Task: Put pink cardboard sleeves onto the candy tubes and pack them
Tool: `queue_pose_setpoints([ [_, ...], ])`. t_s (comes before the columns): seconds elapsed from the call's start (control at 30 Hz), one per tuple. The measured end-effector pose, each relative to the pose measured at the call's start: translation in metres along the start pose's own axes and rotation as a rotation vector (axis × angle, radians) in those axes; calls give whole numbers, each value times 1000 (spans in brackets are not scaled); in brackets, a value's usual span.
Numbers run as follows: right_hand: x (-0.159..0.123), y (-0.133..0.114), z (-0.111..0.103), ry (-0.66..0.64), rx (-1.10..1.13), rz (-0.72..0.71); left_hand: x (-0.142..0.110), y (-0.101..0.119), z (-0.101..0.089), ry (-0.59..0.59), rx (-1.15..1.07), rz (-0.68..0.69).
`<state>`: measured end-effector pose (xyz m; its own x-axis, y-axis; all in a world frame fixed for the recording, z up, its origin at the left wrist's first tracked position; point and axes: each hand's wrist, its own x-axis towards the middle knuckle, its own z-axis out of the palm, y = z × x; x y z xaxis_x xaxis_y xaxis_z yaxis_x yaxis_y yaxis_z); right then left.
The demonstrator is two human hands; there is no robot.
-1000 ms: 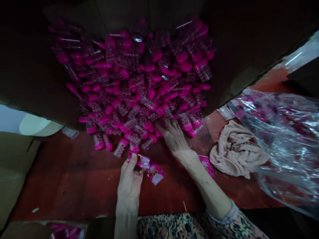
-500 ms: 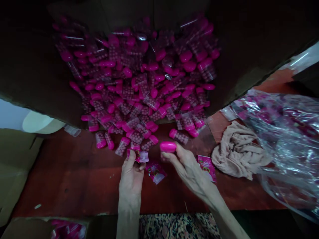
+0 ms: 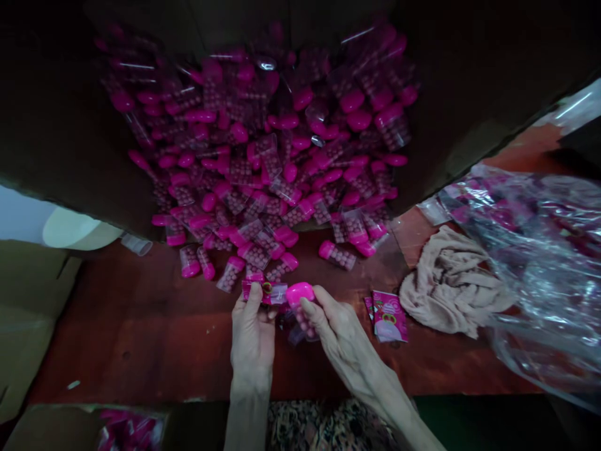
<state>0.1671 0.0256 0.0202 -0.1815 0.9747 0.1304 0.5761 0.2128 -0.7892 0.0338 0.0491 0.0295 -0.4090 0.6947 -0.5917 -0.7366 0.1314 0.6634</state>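
My left hand (image 3: 254,326) pinches a pink printed wrapper sleeve (image 3: 277,293) between thumb and fingers, its free end pointing right. Close against that end, my right hand (image 3: 334,321) grips a small clear bottle (image 3: 305,322) with a bright pink cap (image 3: 299,293); pink balls show through its side. The bottle is tilted, cap up and to the left. Whether cap and sleeve touch I cannot tell. Beneath the hands another pink wrapper is mostly hidden. Just beyond my fingers lie several more pink-capped bottles (image 3: 231,274).
A large heap of pink-capped bottles (image 3: 267,163) spills from a dark carton onto the red table (image 3: 154,326). Flat pink wrappers (image 3: 389,316), a crumpled beige cloth (image 3: 451,282) and a clear plastic bag (image 3: 554,250) lie at right. A box with pink packets (image 3: 129,431) stands at lower left.
My right hand has moved left with the bottle, tipping it and bringing its cap up to the sleeve. My left hand has shifted slightly right, and the sleeve's end now points toward the bottle.
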Motion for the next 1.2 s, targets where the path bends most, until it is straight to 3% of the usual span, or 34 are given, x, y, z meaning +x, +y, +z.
queue_pose_setpoints([
  [0.17, 9, -10, 1, -83, 93, 220, 0, -1, 2, -7, -13, -12],
  [0.33, 16, -17, -4, -129, 210, 239, 0, -3, 2, -22, 23, -1],
  [0.53, 19, -15, -1, -175, 603, 357, -2, -6, 6, -42, 33, -3],
  [0.63, 16, -11, 3, -100, 549, 332, -6, -9, 9, -66, 55, -20],
  [0.77, 13, -11, 6, 0, 308, 242, -12, -17, 11, -101, 61, -85],
  [0.93, 9, -15, 11, 152, 127, 149, -15, -21, 16, -81, 57, -112],
  [1.2, 5, -9, 13, 57, 345, 232, -12, -23, 18, -135, 154, -63],
])
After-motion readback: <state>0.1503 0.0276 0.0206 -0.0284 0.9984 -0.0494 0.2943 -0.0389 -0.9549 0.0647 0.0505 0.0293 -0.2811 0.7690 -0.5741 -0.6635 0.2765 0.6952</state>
